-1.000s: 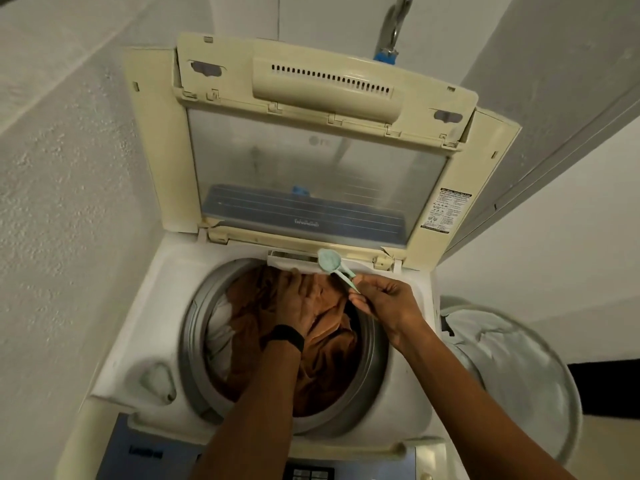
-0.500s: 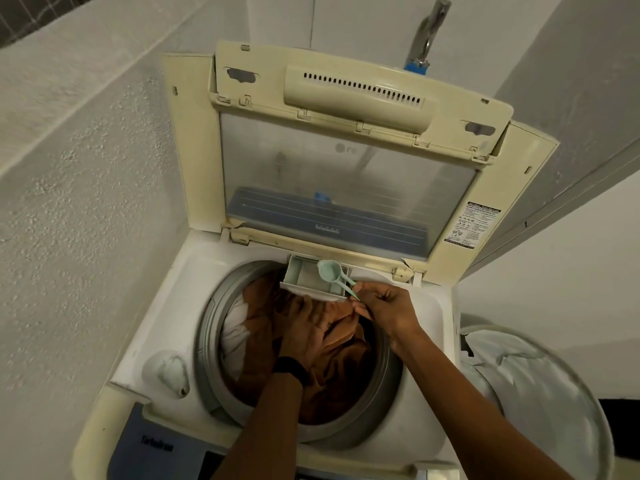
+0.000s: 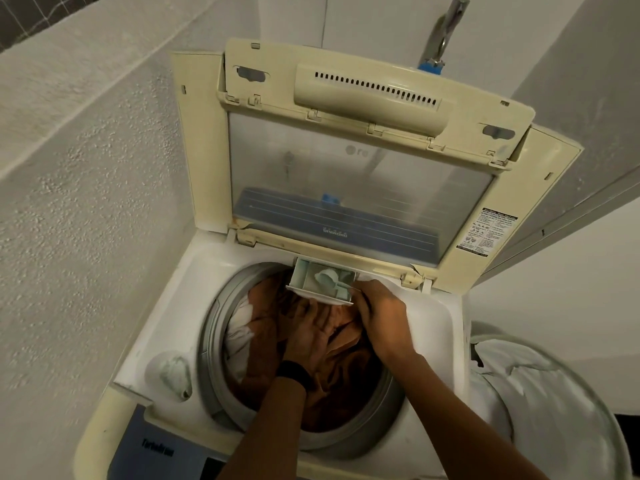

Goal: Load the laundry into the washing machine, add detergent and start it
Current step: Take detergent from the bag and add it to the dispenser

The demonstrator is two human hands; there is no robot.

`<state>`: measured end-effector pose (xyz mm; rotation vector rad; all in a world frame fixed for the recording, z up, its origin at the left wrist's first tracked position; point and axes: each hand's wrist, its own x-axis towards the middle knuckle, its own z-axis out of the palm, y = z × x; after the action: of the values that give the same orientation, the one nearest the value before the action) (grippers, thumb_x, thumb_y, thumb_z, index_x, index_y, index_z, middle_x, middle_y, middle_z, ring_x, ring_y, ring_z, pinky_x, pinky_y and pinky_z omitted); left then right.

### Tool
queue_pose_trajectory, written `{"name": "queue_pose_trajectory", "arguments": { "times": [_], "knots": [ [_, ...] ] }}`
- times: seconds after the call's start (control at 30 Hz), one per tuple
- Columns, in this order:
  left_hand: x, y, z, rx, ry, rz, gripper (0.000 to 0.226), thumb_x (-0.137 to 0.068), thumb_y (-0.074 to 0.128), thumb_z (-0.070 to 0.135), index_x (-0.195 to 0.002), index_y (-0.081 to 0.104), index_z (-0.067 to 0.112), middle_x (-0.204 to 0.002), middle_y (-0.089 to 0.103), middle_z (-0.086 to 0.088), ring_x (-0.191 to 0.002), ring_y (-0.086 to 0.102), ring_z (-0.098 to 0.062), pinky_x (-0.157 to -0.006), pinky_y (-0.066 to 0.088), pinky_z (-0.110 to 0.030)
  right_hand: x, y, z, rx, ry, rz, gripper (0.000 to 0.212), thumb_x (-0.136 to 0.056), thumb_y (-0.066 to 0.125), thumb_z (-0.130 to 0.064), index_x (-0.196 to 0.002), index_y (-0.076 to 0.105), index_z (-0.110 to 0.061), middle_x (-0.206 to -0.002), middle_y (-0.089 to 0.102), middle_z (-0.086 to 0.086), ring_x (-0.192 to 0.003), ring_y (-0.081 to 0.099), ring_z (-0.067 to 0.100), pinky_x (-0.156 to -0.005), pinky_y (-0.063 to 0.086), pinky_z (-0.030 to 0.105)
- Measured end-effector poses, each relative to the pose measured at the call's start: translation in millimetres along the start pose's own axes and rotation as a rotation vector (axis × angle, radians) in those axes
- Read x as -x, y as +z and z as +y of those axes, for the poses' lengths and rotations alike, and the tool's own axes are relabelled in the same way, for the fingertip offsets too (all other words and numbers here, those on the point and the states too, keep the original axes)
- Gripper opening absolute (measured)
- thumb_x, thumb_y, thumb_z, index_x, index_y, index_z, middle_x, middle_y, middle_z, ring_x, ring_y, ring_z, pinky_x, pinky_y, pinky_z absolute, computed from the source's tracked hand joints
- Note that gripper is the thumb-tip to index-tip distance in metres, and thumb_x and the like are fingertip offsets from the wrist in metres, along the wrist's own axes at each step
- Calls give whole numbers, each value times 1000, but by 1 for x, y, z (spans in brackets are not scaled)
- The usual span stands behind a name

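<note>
Head view: the washing machine (image 3: pixel 437 318) stands with its lid (image 3: pixel 360 188) raised against the far wall. Brown and white laundry (image 3: pixel 341 388) fills the drum. The detergent drawer (image 3: pixel 300 278) projects from the far rim over the drum; one second earlier it was nearly closed. The pale green scoop (image 3: pixel 325 276), held above the drawer half a second ago, now sits lower, tipped inside the drawer's right compartment. The right hand (image 3: pixel 382 315) has its fingers curled on the scoop's handle at the drawer's near right corner. The left hand (image 3: pixel 310 337), unchanged, lies flat with fingers spread on the laundry. A lined basket (image 3: pixel 588 427) sits right of the machine.
</note>
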<state>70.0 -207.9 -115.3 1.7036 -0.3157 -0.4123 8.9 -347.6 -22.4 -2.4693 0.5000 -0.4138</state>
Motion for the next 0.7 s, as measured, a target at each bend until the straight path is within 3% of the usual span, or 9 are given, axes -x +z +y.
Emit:
{"name": "queue_pose_trajectory", "arguments": {
  "times": [0.03, 0.07, 0.1, 0.17, 0.3, 0.37, 0.47, 0.6, 0.7],
  "knots": [
    [-2, 3, -7, 255, -110, 55, 40, -108, 51, 14, -144, 54, 28, -135, 59, 35, -135, 51, 4, -118, 41, -35, 1, 1, 1, 33, -44, 3, 17, -104, 59, -16, -116, 71, -16, -109, 72, 3, -96, 67, 19, -84, 58, 34],
    [-3, 4, -1, 412, -286, 74, 35, -108, 47, 12, -142, 55, 17, -134, 67, 12, -126, 63, -15, -99, 57, -36, 1, 1, 2, 65, -75, 5, 17, -103, 58, -16, -116, 70, -15, -107, 71, 4, -94, 68, 22, -82, 60, 38],
    [-5, 0, 12, 425, -288, 132, 31, -108, 45, 12, -137, 57, 12, -134, 67, 3, -125, 64, -30, -94, 59, -35, 1, 1, 4, 87, -103, 8, 19, -103, 58, -17, -117, 69, -14, -107, 71, 6, -93, 69, 24, -79, 61, 42],
    [-7, 3, 22, 694, -354, 199, 30, -107, 46, 13, -133, 59, 8, -124, 68, 13, -129, 59, -42, -104, 53, -35, 2, 0, 7, 127, -142, 14, 26, -99, 57, -21, -119, 69, -11, -108, 71, 9, -92, 70, 28, -76, 62, 45],
    [-6, 5, 24, 1077, -670, 192, 42, -110, 43, 13, -152, 43, 10, -111, 78, -9, -103, 76, -25, -74, 64, -34, 6, -8, 9, 210, -239, 17, 30, -90, 67, -21, -118, 71, -8, -110, 72, 11, -92, 72, 30, -73, 64, 42],
    [-6, 6, 28, 1159, -681, 178, 42, -110, 43, 14, -152, 44, 10, -113, 77, -11, -100, 77, -24, -73, 64, -35, 7, -9, 10, 220, -227, 5, 29, -89, 77, -16, -117, 71, -11, -110, 71, 2, -92, 70, 21, -74, 64, 39],
    [-7, 8, 27, 1207, -660, 180, 40, -110, 43, 15, -149, 47, 9, -116, 76, -11, -102, 76, -24, -74, 64, -34, 6, -9, 11, 127, -89, -13, 11, -102, 61, -30, -108, 61, -21, -98, 58, -17, -82, 60, 9, -73, 59, 34],
    [-7, 9, 26, 1240, -638, 171, 35, -109, 44, 14, -143, 52, 11, -126, 71, -14, -103, 76, -22, -76, 64, -34, 10, -8, 9, 154, -129, -18, 20, -95, 68, -10, -114, 67, -15, -106, 60, 4, -79, 65, 28, -62, 57, 39],
    [-6, 9, 25, 1248, -635, 176, 34, -109, 45, 14, -142, 53, 12, -126, 72, -14, -104, 75, -23, -75, 63, -35, 13, -7, 7, 164, -128, 43, 22, -91, 77, -14, -111, 71, -10, -101, 62, 7, -79, 66, 26, -64, 63, 37]
  ]
}}
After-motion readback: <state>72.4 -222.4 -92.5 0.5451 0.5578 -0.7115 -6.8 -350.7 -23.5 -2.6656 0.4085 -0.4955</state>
